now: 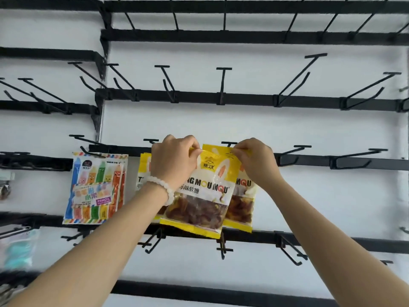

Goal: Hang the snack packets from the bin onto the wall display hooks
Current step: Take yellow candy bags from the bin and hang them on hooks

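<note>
A yellow gummy snack packet (204, 196) is held up against the wall display, tilted a little. My left hand (174, 160) pinches its top left corner and my right hand (256, 160) pinches its top right corner. The black hook (229, 143) shows just above the packet's top edge, between my hands. More yellow packets of the same kind hang behind it: one at the right (242, 207) and some at the left (143, 171). Whether the held packet's hole is on the hook is hidden. The bin is out of view.
A colourful pencil-candy packet (96, 187) hangs on a hook at the left. Black rails (243, 100) with several bare hooks (294, 149) cover the white wall above, right and below. Blurred packets (15, 249) sit at the far left edge.
</note>
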Motion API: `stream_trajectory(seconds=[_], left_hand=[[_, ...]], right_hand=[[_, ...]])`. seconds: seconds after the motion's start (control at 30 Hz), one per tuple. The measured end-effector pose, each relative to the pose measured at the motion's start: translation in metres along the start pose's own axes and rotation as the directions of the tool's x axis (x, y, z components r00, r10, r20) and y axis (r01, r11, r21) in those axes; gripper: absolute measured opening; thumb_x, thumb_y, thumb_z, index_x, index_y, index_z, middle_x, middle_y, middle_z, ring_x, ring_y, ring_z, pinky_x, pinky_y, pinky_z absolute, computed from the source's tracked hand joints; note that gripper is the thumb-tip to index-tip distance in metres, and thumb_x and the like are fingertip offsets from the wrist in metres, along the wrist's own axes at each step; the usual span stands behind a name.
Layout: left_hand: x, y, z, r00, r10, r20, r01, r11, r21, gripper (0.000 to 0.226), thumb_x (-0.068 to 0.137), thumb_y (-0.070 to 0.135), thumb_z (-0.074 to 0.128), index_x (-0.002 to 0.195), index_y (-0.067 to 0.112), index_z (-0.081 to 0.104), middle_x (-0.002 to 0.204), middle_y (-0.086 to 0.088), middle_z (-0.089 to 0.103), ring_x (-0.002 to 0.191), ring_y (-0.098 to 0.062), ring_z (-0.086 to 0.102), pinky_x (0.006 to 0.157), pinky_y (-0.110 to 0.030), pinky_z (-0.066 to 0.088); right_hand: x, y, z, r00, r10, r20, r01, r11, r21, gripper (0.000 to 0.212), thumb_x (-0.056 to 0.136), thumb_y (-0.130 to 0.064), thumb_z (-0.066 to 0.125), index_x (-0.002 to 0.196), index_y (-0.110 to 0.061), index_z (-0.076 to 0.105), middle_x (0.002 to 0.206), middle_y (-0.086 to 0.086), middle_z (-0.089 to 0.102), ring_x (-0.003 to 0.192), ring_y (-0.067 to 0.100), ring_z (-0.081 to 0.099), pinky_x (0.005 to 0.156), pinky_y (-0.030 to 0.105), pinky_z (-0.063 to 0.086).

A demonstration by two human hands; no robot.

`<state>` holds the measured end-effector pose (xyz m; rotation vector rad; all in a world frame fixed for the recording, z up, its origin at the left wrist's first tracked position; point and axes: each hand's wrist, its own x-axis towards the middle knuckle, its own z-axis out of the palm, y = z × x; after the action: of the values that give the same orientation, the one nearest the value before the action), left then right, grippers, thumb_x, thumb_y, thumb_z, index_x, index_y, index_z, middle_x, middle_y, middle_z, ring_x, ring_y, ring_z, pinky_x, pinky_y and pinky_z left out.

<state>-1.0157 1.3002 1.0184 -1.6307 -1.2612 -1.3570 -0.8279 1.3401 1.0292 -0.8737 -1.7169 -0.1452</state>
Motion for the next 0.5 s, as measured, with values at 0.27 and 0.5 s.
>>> stream_trajectory(seconds=[0.27, 0.5], left_hand=[[0.008, -0.012, 0.006, 1.0, -0.012, 0.003, 0.012, 1.0, 0.009, 0.013, 0.091, 0.035, 0.053, 0.088, 0.028, 0.063, 0.068, 0.01, 0.067, 0.089, -0.019, 0.054, 0.078, -0.037, 0.036], [0.009, -0.009, 0.013, 1.0, -0.004, -0.007, 0.004, 1.0, -0.009, 0.014, 0.091, 0.036, 0.052, 0.089, 0.027, 0.063, 0.07, 0.01, 0.068, 0.089, -0.019, 0.054, 0.079, -0.037, 0.036]], right_hand=[[0.008, 0.004, 0.017, 0.999, 0.052, -0.012, -0.051, 0.998, 0.021, 0.007, 0.089, -0.025, 0.057, 0.084, -0.024, 0.062, 0.09, -0.006, 0.058, 0.081, 0.026, 0.062, 0.075, 0.041, 0.051], [0.009, 0.004, 0.015, 1.0, 0.015, -0.026, -0.016, 0.998, -0.058, 0.016, 0.089, -0.023, 0.056, 0.094, -0.016, 0.069, 0.097, 0.0, 0.064, 0.084, 0.024, 0.06, 0.078, 0.042, 0.05]])
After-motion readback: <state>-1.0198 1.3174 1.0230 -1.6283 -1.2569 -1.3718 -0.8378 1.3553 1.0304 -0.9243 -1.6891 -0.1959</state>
